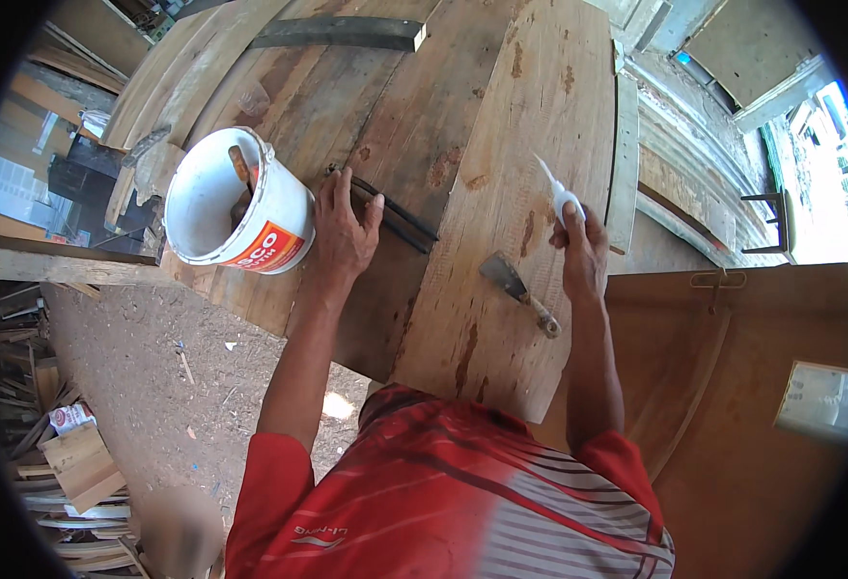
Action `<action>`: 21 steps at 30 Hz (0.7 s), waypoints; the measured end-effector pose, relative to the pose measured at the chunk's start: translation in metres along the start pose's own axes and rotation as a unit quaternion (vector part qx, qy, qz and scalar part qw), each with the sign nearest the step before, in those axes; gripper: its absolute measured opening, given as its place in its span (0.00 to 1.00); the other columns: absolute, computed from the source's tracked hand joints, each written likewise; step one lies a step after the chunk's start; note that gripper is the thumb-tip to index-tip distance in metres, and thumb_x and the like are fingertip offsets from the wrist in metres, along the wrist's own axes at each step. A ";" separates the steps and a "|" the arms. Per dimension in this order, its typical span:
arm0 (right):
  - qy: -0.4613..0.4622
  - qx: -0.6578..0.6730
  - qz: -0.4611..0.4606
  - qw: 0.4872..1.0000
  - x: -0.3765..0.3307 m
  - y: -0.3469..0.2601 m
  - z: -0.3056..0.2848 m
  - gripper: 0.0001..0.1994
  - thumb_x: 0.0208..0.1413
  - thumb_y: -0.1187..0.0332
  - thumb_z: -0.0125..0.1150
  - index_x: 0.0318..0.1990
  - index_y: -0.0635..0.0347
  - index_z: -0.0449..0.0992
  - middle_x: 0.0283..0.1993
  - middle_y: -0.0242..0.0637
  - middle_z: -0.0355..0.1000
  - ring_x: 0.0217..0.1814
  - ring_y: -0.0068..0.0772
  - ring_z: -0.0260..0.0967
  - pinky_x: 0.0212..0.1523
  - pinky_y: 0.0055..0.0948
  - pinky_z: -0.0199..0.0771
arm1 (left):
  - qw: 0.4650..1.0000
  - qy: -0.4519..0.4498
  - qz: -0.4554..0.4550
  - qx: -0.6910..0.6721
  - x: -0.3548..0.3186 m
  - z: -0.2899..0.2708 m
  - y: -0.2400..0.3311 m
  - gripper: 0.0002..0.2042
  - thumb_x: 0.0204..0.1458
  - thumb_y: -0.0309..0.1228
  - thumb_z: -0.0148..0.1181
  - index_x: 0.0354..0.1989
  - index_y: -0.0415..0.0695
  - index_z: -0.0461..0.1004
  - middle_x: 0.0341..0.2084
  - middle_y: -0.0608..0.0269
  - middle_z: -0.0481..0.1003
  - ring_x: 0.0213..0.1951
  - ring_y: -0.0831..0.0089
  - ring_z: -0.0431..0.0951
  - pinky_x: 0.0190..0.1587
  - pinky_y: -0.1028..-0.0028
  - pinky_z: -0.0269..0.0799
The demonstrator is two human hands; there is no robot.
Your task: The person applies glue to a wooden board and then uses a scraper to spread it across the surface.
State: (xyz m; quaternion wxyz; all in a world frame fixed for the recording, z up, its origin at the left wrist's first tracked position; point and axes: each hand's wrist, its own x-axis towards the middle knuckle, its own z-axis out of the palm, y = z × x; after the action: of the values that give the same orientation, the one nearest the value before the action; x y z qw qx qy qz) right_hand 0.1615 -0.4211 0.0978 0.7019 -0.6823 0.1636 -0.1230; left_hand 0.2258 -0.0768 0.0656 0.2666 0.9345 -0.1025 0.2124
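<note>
Open-sided wood workshop, dirt floor (144,357) below left, littered with offcuts and stacked scrap boards (81,463). Daylight through gap at upper right. Work surface: wide bench of rough planks (385,106), reddish stains and knot patches; pale broad board (530,145) laid along it toward the wearer. Dark flat bar (342,32) at far edge. Brown plywood panel (733,386) at right, with pale rectangular paper sheet (820,398) lying on it.

Right hand (583,253) clenched round small white squeeze bottle (561,198), long thin nozzle aimed up and away over the pale board; bottle body mostly hidden in the fist, only top and nozzle showing. Putty knife (518,291) flat on same board, just left of and below that hand, blade away, wooden handle nearer; untouched.

Left hand (342,232) flat, fingers spread, pressing on dark planks, fingertips on two thin dark rods (400,217) lying diagonally; nothing gripped.

White plastic bucket (236,207) just left of left hand, orange-red label band with white lettering on near side, wooden stick (242,169) standing inside. Small red-and-white packet (69,417) on floor by scrap stack.
</note>
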 end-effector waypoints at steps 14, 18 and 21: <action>-0.018 -0.198 -0.034 0.979 0.220 0.051 0.051 0.24 0.62 0.49 0.61 0.43 0.66 0.82 0.28 0.40 0.74 0.33 0.29 0.72 0.36 0.36 0.71 | 0.995 -0.015 -0.007 0.101 0.012 0.018 -0.005 0.31 0.62 0.42 0.62 0.65 0.29 0.67 0.65 0.36 0.63 0.66 0.37 0.62 0.69 0.42 0.58; -0.014 -0.176 -0.066 0.982 0.243 0.054 0.059 0.23 0.59 0.50 0.61 0.40 0.67 0.82 0.27 0.42 0.74 0.33 0.32 0.70 0.38 0.37 0.71 | 0.995 -0.018 -0.009 0.102 0.015 0.017 -0.001 0.30 0.62 0.41 0.62 0.65 0.30 0.67 0.65 0.37 0.63 0.66 0.37 0.62 0.69 0.41 0.58; -0.010 -0.174 -0.077 0.982 0.252 0.056 0.061 0.23 0.59 0.50 0.60 0.38 0.67 0.82 0.27 0.41 0.73 0.32 0.32 0.70 0.38 0.37 0.70 | 0.994 -0.020 -0.012 0.103 0.016 0.015 0.001 0.30 0.62 0.41 0.62 0.64 0.30 0.67 0.65 0.37 0.63 0.66 0.37 0.63 0.69 0.41 0.57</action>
State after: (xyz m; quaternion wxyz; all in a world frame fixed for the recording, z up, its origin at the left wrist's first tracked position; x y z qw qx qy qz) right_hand 0.4134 -0.4623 0.0274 0.5626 -0.8055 0.1230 -0.1396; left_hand 0.2447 -0.0872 0.0617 0.1693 0.9623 -0.0740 0.1997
